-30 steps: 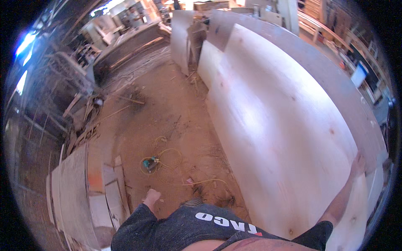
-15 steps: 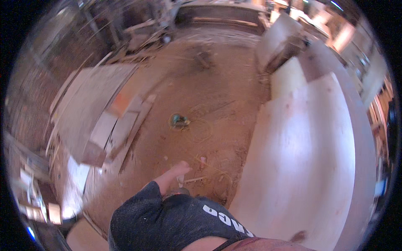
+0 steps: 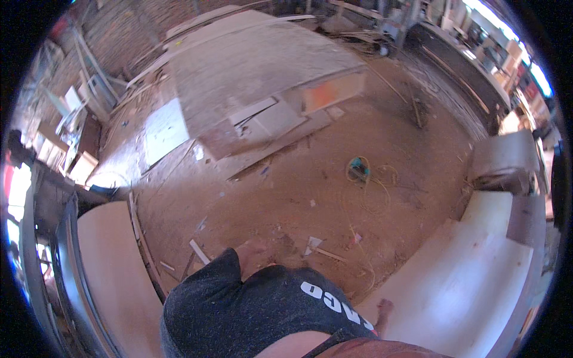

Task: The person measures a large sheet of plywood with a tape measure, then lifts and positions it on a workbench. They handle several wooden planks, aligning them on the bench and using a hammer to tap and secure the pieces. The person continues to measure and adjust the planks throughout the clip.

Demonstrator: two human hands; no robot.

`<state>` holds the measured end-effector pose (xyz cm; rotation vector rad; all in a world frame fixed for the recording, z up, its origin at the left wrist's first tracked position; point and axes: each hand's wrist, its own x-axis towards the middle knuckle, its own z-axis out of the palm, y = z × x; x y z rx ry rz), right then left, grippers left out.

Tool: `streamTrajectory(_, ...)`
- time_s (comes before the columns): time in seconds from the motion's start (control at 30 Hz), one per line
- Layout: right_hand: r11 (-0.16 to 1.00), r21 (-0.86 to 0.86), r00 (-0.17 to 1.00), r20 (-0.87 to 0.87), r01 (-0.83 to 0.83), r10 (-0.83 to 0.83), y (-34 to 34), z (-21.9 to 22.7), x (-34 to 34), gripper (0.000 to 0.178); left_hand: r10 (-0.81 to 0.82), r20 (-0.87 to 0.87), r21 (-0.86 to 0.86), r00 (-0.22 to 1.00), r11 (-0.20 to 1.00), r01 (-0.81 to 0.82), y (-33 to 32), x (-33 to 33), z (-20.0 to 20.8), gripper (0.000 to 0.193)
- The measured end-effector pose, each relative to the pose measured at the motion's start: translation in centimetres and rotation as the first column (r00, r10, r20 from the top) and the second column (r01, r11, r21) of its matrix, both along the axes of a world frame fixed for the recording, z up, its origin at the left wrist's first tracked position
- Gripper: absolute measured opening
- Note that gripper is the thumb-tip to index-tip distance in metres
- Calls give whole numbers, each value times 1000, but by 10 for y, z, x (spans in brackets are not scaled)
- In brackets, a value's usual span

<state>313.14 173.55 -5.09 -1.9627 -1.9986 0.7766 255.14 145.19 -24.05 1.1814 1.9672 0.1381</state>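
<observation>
My right hand [image 3: 385, 305] shows small at the lower right, beside my dark shorts [image 3: 268, 304] with white lettering. It is in front of or next to the edge of a large pale plywood sheet [image 3: 459, 280]; whether it touches the sheet I cannot tell. Its fingers are too small and blurred to read, and nothing held can be made out. My left hand is out of the picture. Below the hem of the shorts a bare foot or lower leg [image 3: 253, 249] shows, blurred, on the dusty brown floor [image 3: 286, 203].
A wide stack of boards [image 3: 256, 59] lies at the far left, with smaller offcuts [image 3: 280, 118] at its near edge. A teal object [image 3: 359, 168] with a coiled yellowish cord [image 3: 382, 194] lies on the floor. A curved panel [image 3: 113, 250] stands at left. Wood scraps [image 3: 330, 255] lie near me.
My view has swung left, so the board stack and teal object sit further right in the picture. The curved panel shows more fully at left. My right hand has come into sight.
</observation>
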Motion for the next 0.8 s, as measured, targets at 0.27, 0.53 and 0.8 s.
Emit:
streamTrajectory(0.27,974,-197,983,126,-109,135,12,-2,-191,38,600,-197,-4,776,791,-612,-189,-172,44,28)
streamTrajectory(0.53,929,-235,939,127,-285,320,42,-1,-425,35,614,-212,-10,760,776,-630,-306,-165,-5,26)
streamTrajectory(0.8,842,377,914,29,-385,404,138,1,-741,31,733,-364,82,575,640,-764,-391,-185,29,27)
